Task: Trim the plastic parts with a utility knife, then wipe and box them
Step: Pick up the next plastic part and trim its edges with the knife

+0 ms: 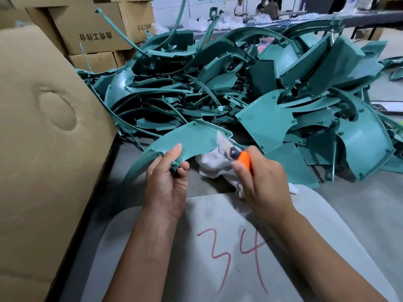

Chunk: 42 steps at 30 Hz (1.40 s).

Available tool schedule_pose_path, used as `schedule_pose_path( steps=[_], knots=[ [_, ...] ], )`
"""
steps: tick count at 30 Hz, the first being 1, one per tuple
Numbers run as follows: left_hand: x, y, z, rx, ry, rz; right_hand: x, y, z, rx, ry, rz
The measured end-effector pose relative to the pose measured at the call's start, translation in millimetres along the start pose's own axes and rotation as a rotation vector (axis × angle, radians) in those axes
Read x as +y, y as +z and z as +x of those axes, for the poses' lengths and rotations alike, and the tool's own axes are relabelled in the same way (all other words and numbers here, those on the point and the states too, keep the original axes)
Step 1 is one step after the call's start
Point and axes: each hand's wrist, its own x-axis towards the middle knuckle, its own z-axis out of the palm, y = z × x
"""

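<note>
Left hand (166, 171) grips the curved teal part (185, 140) — long axis rising rightward toward the utility knife (244, 160) — clasped in the right hand (259, 182)

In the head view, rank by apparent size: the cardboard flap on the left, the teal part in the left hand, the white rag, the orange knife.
1. cardboard flap, though nearness inflates it
2. teal part
3. white rag
4. orange knife, mostly hidden in the right hand
</note>
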Motion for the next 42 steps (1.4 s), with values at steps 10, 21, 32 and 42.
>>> schedule_pose_path(
  steps=[10, 21, 32, 42],
  knots=[
    [2.1, -0.6, 0.2, -0.005, -0.035, -0.023, -4.1, 0.8, -1.0, -0.003, -0.073, -0.004],
    [2.9, -2.2, -0.3, -0.019, -0.034, -0.023, -0.9, -3.6, 0.5, -0.013, -0.08, 0.031],
    [4.3, -1.5, -2.4, -0.02, -0.015, 0.005, 11.7, -7.8, 3.5, -0.006, -0.038, 0.021],
    [8.9, -2.2, -5.7, -0.063, -0.016, 0.014, 2.5, -7.4, 2.0, 0.14, -0.082, 0.099]
  ],
)
